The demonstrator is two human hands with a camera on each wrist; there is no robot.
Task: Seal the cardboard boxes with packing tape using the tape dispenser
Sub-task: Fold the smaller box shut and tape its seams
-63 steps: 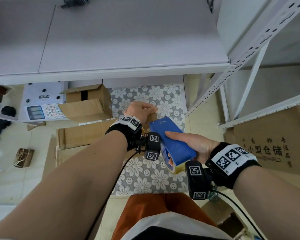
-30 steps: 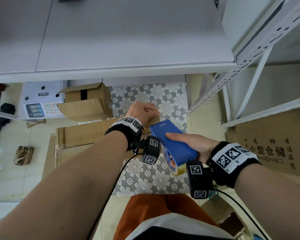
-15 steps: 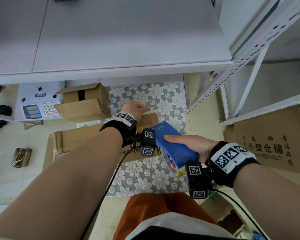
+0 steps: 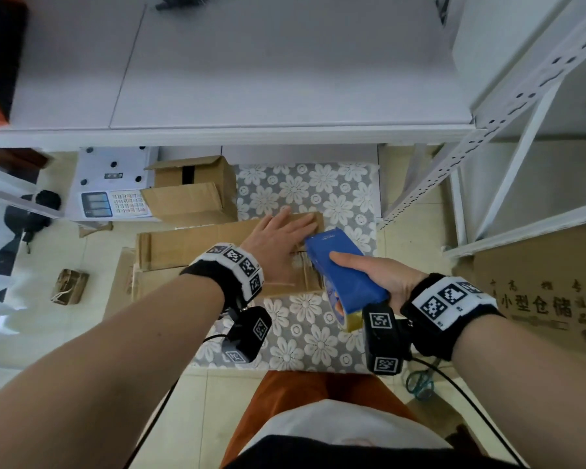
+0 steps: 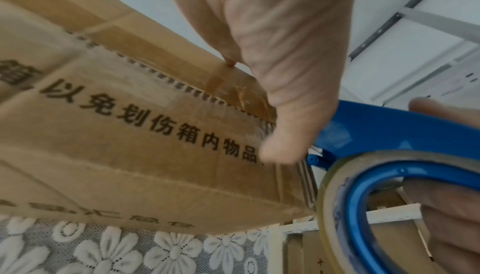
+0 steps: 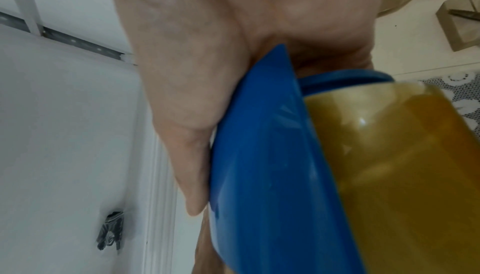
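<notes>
A brown cardboard box (image 4: 295, 275) with black printed characters sits on the flowered mat; its top edge carries a strip of clear tape (image 5: 221, 77). My left hand (image 4: 281, 231) lies flat on the box top with straight fingers. Just right of it, my right hand (image 4: 379, 275) grips the blue tape dispenser (image 4: 345, 269), thumb on its upper face. The dispenser's front end sits over the box's right end. A roll of yellowish tape (image 6: 405, 176) hangs under the dispenser. In the left wrist view the box side (image 5: 145, 155) fills the frame beside the dispenser (image 5: 389, 135).
A flowered grey mat (image 4: 305, 194) covers the floor. An open cardboard box (image 4: 193, 191) stands beside a white scale (image 4: 112, 187) at the left. Flattened cardboard (image 4: 170, 245) lies left of the box. A white shelf frame (image 4: 487, 130) rises at the right.
My left hand went from curled at the box's far edge to lying flat on its top. The dispenser moved forward onto the box's right end.
</notes>
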